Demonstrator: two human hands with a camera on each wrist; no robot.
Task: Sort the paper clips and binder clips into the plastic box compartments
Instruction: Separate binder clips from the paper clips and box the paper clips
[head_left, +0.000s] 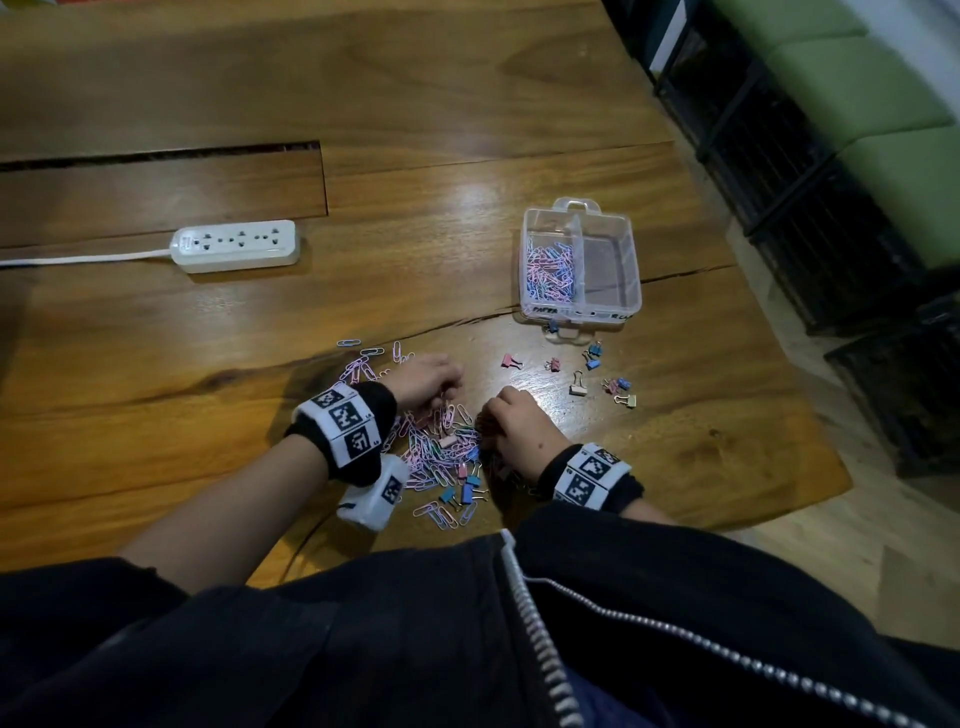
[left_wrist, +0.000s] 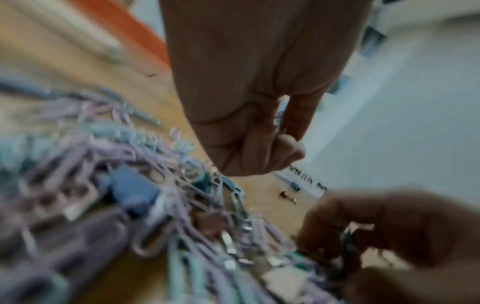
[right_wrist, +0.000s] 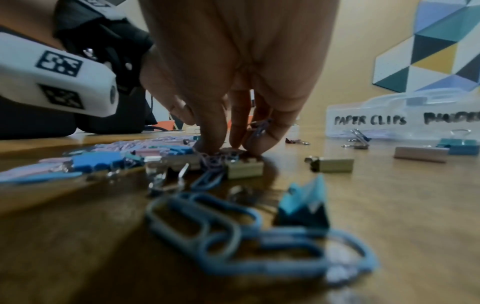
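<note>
A mixed pile of pastel paper clips (head_left: 434, 452) and small binder clips (head_left: 470, 491) lies on the wooden table (head_left: 208, 415) in front of me. My left hand (head_left: 444, 382) hovers over the pile's far side, fingers curled round a few paper clips (left_wrist: 279, 121). On the pile's right side, my right hand (head_left: 493, 415) points its fingertips (right_wrist: 210, 144) down into the clips and pinches some paper clips (right_wrist: 259, 126). The clear plastic box (head_left: 631, 260) stands further right. Its left compartment holds paper clips (head_left: 550, 270) and its right compartment looks bare.
Loose binder clips (head_left: 592, 358) are scattered between the pile and the box, one (head_left: 553, 326) against the box's front. A white power strip (head_left: 236, 244) with its cord lies at the left. The table edge runs close on the right, with dark crates (head_left: 831, 249) beyond.
</note>
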